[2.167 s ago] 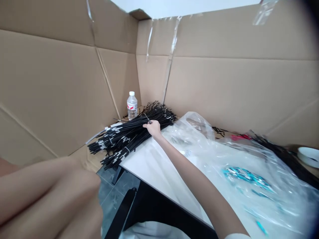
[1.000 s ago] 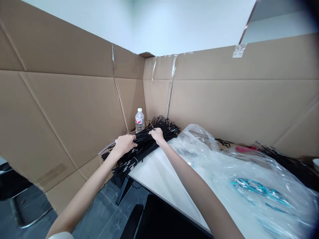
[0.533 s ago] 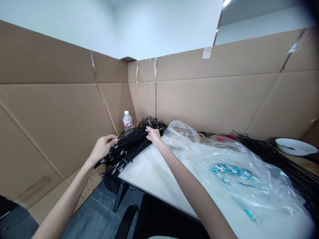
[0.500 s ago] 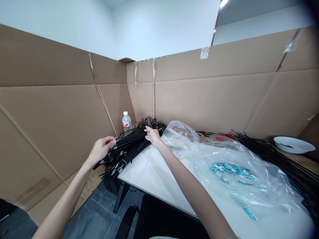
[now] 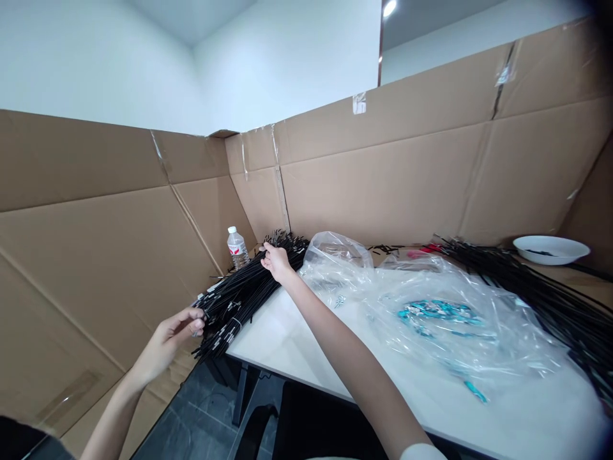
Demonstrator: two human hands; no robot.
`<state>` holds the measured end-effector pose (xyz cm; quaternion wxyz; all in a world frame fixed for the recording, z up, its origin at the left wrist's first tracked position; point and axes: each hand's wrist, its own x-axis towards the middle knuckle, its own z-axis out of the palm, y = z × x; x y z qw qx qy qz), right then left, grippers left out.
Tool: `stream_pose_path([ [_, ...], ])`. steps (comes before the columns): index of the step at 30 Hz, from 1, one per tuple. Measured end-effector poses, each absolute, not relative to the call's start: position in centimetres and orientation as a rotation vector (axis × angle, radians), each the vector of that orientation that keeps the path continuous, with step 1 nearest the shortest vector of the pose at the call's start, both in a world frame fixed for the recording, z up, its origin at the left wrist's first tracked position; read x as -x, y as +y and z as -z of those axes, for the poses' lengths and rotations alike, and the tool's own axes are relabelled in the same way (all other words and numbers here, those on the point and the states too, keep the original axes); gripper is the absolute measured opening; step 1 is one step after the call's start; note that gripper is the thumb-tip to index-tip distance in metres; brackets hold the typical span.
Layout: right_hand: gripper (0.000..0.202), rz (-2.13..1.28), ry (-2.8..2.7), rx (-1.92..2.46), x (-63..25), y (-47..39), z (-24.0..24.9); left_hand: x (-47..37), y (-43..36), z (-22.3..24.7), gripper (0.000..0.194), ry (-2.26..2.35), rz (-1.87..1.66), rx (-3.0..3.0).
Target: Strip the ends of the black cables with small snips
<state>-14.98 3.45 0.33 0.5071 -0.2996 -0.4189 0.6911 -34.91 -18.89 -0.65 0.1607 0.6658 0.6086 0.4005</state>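
Note:
A thick pile of black cables [image 5: 253,281] with pale tips lies across the left end of the white table [image 5: 306,332]. At the pile's near left end is my left hand [image 5: 179,329], its thumb and fingers closed together by the cable tips; what they pinch is too small to make out. My right hand [image 5: 276,260] is over the far part of the same pile, fingers curled and thumb side up, and any cable in it is hard to tell. A thin tie binds a bundle on the pile's near side.
A water bottle [image 5: 237,247] stands behind the pile. Clear plastic bags [image 5: 431,313] with teal pieces cover the middle and right. More black cables [image 5: 527,287] and a white bowl [image 5: 550,250] are at the right. Cardboard walls [image 5: 373,179] enclose the table.
The view has turned slightly. My left hand has moved down and left along the near end of the pile; my right hand has shifted slightly left over the cables.

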Motion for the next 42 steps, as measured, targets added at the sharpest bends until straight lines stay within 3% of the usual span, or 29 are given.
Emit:
stream_pose_path([
  [6,0.019,-1.369,-1.181,0.654,13.6,3.0,-0.7,34.3,-19.6,1.0,0.032,1.828,-0.694,-2.039],
  [12,0.025,-1.126,-1.334,0.597,10.0,0.0,0.6,33.0,-17.4,0.6,0.037,1.762,-0.699,-2.107],
  [15,0.028,-1.055,-1.383,0.573,8.8,-2.1,1.4,30.7,-15.3,-2.7,0.044,1.732,-0.925,-2.218],
  [21,0.031,-0.979,-1.419,0.547,8.4,-5.1,2.4,23.3,-8.5,-14.3,0.043,1.367,-1.521,-2.226],
  [27,0.033,-0.944,-1.425,0.552,8.1,-6.1,3.2,17.1,-2.7,-20.9,0.030,1.124,-1.135,-2.361],
  [36,0.034,-0.997,-1.377,0.661,5.9,-6.6,5.1,13.8,-0.9,-19.0,0.026,1.159,-1.186,-2.382],
  [42,0.032,-1.038,-1.340,0.896,-3.5,-10.4,8.8,14.8,3.0,-16.5,0.019,1.101,-1.290,-2.271],
])
